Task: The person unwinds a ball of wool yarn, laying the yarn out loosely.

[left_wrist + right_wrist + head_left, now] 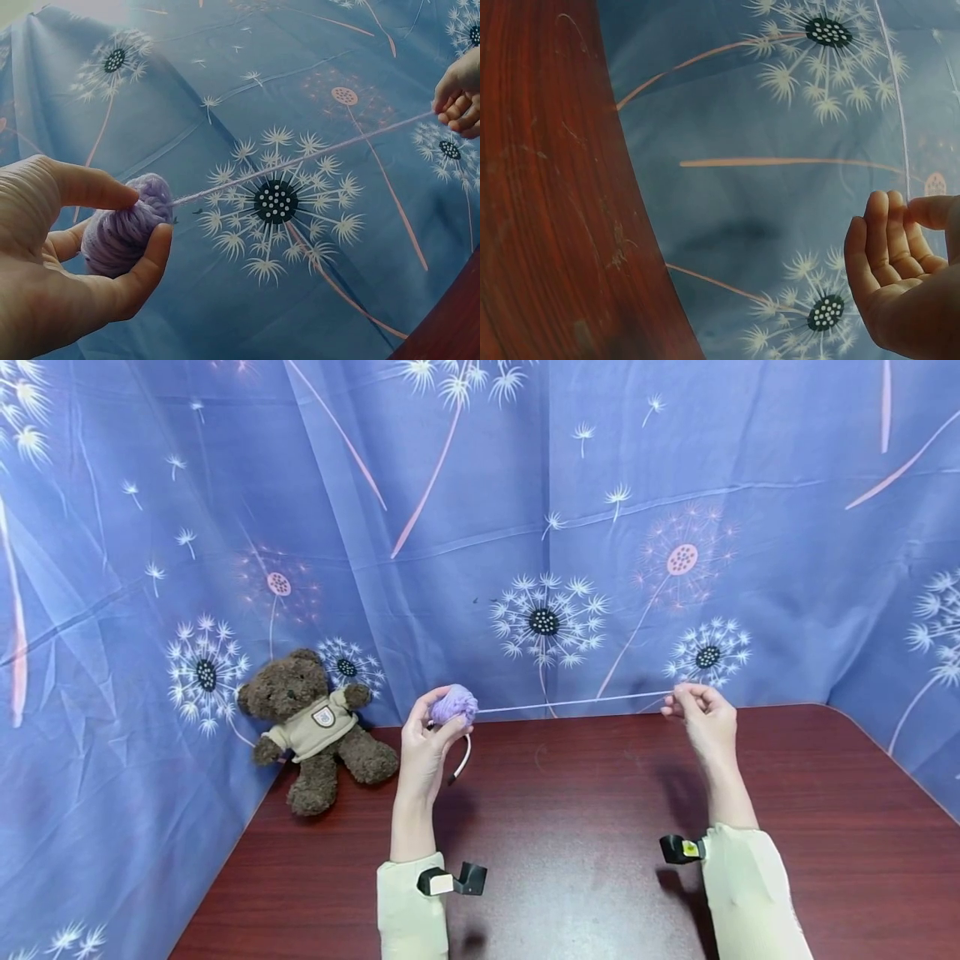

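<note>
A small ball of lilac yarn [454, 704] is up in my left hand [427, 743], gripped between thumb and fingers above the table's far edge. The left wrist view shows the wound strands of the yarn ball [124, 229] between the fingertips. From it a strand of yarn [573, 702] runs taut and almost level to my right hand [701, 714]. There thumb and index finger pinch the strand, the other fingers loosely bent, as the right hand [900, 277] shows in the right wrist view. A thin white curved piece with a dark tip [462, 760] shows just below the yarn ball.
A brown teddy bear [315, 727] in a beige top sits at the table's back left corner, against a blue dandelion-print curtain [480, 602]. The reddish-brown table [570, 827] lies under both forearms. Black camera mounts [453, 881] are on the sleeves.
</note>
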Demonstrator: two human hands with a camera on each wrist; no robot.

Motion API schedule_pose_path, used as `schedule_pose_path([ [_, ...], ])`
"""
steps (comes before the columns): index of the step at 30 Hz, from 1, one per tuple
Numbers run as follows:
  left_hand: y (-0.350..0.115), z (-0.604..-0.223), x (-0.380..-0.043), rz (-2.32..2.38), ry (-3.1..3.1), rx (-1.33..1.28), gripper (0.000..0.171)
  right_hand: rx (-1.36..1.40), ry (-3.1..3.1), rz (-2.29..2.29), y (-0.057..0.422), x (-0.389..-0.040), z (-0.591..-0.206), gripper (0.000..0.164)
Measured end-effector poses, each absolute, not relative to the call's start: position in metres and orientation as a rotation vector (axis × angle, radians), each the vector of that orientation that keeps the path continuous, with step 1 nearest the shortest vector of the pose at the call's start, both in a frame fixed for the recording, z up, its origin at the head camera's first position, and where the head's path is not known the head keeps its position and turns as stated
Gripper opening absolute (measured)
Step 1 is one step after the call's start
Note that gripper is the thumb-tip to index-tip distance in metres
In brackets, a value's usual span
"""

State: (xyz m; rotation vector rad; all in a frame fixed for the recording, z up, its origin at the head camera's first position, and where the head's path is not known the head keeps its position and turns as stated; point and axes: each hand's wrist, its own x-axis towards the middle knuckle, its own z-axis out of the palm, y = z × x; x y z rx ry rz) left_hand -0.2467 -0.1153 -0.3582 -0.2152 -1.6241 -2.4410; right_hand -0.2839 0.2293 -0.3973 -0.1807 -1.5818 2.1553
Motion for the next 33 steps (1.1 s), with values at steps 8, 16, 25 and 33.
schedule_pose_path([
  [8, -0.117, -0.360, -0.249, -2.355, -1.633, -0.173, 0.047, -0.183, -1.424, 2.167, 0.239, -0.281, -0.395, 0.017],
  [16, -0.124, -0.363, -0.251, -2.272, -1.653, -0.119, 0.046, -0.166, -1.259, 2.179, 0.249, -0.280, -0.393, 0.013],
  [25, -0.128, -0.362, -0.249, -2.298, -1.653, -0.149, 0.048, -0.263, -1.200, 2.191, 0.266, -0.276, -0.396, 0.010],
  [33, -0.122, -0.361, -0.250, -2.350, -1.557, -0.147, 0.033, -0.221, -1.253, 2.161, 0.264, -0.277, -0.398, 0.013],
])
